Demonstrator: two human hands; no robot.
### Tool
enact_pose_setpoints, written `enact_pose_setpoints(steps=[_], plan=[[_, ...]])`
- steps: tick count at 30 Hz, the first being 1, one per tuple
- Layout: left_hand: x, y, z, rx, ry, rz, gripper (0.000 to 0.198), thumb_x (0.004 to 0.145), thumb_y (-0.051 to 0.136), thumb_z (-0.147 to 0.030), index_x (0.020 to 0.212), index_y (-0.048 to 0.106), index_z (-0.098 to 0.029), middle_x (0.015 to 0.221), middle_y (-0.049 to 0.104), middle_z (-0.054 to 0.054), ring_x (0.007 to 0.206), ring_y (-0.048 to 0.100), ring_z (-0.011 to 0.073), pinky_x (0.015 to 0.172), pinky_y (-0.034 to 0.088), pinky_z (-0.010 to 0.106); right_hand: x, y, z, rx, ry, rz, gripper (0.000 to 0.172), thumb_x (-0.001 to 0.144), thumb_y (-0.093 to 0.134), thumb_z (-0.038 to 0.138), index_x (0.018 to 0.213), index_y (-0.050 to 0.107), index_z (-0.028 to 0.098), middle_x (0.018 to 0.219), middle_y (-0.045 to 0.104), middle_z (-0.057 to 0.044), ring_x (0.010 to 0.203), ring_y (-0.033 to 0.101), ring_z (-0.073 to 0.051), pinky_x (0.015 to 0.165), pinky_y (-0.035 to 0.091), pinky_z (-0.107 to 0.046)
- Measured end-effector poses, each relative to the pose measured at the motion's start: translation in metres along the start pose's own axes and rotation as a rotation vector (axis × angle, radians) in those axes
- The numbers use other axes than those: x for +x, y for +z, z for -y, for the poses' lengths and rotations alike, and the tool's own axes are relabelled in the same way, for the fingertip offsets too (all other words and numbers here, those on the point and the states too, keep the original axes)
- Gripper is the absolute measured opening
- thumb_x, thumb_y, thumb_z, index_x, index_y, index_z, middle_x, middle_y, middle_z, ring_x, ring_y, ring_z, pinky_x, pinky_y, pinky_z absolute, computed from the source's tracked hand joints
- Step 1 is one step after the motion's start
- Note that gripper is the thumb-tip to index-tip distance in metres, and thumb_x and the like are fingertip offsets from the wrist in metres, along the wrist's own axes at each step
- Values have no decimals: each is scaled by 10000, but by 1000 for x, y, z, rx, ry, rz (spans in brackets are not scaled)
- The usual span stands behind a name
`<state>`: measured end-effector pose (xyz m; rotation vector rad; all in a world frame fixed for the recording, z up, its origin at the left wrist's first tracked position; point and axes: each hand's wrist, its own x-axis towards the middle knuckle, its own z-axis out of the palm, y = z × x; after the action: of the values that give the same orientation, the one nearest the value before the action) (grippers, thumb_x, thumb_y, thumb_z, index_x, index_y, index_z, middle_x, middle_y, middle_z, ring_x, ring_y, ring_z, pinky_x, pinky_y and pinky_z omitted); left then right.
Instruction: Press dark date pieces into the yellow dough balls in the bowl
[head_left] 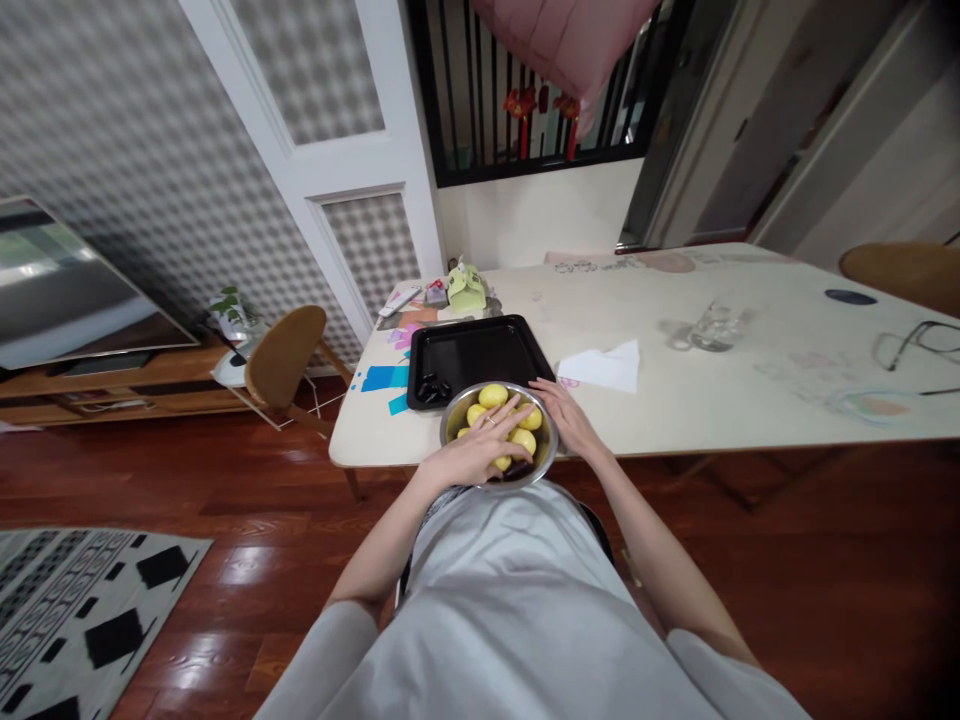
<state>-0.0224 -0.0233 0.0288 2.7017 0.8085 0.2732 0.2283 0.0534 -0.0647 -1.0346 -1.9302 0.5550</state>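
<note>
Left hand (480, 448) lay on yellow fruits (493, 396), fingers apart; right hand (570, 420) touched the bowl (550, 446) at right, grip unclear.

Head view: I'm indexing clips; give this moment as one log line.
left hand: spread over yellow items in metal bowl | right hand: at bowl's side | black tray: beyond bowl, holding dark pieces

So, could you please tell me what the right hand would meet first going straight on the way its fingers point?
Probably the tray: the right hand, beside the bowl, points toward the tray. Depth is unclear, so it might pass above the tray's edge.
</note>
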Motion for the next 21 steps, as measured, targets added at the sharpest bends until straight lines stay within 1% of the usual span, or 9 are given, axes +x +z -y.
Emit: enact_pose_setpoints(steps=[2, 5, 8, 10, 12, 14, 17, 19, 21], plan=[[0, -3, -1, 10, -3, -9, 534, 798, 735, -3, 1252, 757, -284, 1789, 118, 18, 1655, 41, 349, 1326, 202, 630, 0, 0, 0, -5, -3, 1, 674, 1077, 224, 671, 1351, 712, 296, 1466, 661, -77, 1482, 505, -284, 1294, 356, -574], [-2, -6, 1, 8, -9, -30, 452, 808, 814, -118, 1225, 757, -281, 1789, 147, 39, 1655, 45, 374, 1318, 209, 649, 0, 0, 0, 1, -3, -7, 671, 1075, 229, 676, 1345, 718, 304, 1468, 661, -68, 1479, 508, -281, 1297, 353, -570], [-6, -12, 4, -8, 3, -65, 437, 819, 854, -206, 1238, 747, -268, 1788, 156, 81, 1659, 26, 376, 1307, 217, 659, 0, 0, 1, 12, 5, -12, 668, 1073, 240, 684, 1332, 727, 309, 1457, 669, -62, 1473, 516, -281, 1298, 352, -572], [-10, -19, 9, -6, -3, -120, 435, 838, 848, -235, 1257, 736, -265, 1786, 163, 98, 1664, 21, 369, 1305, 220, 650, 0, 0, 1, 14, 4, -7, 663, 1072, 241, 687, 1335, 727, 320, 1455, 671, -53, 1473, 516, -277, 1299, 354, -565], [-16, -28, 16, 6, -43, -205, 416, 864, 832, -288, 1265, 727, -262, 1783, 181, 105, 1666, 23, 372, 1306, 213, 644, 0, 0, 2, 10, 3, -4, 661, 1073, 237, 684, 1342, 723, 326, 1455, 671, -48, 1474, 514, -276, 1297, 361, -558], [-22, -36, 29, 18, -126, -309, 396, 882, 816, -358, 1253, 723, -252, 1777, 202, 117, 1666, 34, 383, 1301, 214, 648, 0, 0, 3, 6, 0, -5, 664, 1075, 232, 677, 1344, 724, 319, 1453, 672, -53, 1474, 513, -281, 1294, 365, -559], [-32, -40, 57, 43, -325, -482, 388, 878, 813, -396, 1218, 714, -236, 1765, 231, 139, 1661, 86, 397, 1283, 244, 654, 0, 0, 2, 4, -10, -7, 672, 1077, 227, 671, 1344, 726, 308, 1448, 676, -63, 1469, 517, -289, 1291, 365, -567], [-38, -37, 79, 62, -464, -586, 373, 866, 818, -368, 1194, 708, -229, 1748, 267, 152, 1652, 142, 398, 1276, 264, 649, 0, 0, 2, 6, -14, -8, 669, 1076, 229, 670, 1339, 729, 312, 1447, 677, -61, 1466, 520, -289, 1290, 367, -570], [-44, -30, 101, 56, -575, -675, 345, 850, 827, -332, 1155, 711, -219, 1710, 335, 167, 1638, 205, 395, 1275, 283, 631, 0, 1, 0, 6, -14, -9, 665, 1076, 232, 670, 1337, 730, 316, 1449, 676, -59, 1465, 521, -290, 1288, 368, -575]])
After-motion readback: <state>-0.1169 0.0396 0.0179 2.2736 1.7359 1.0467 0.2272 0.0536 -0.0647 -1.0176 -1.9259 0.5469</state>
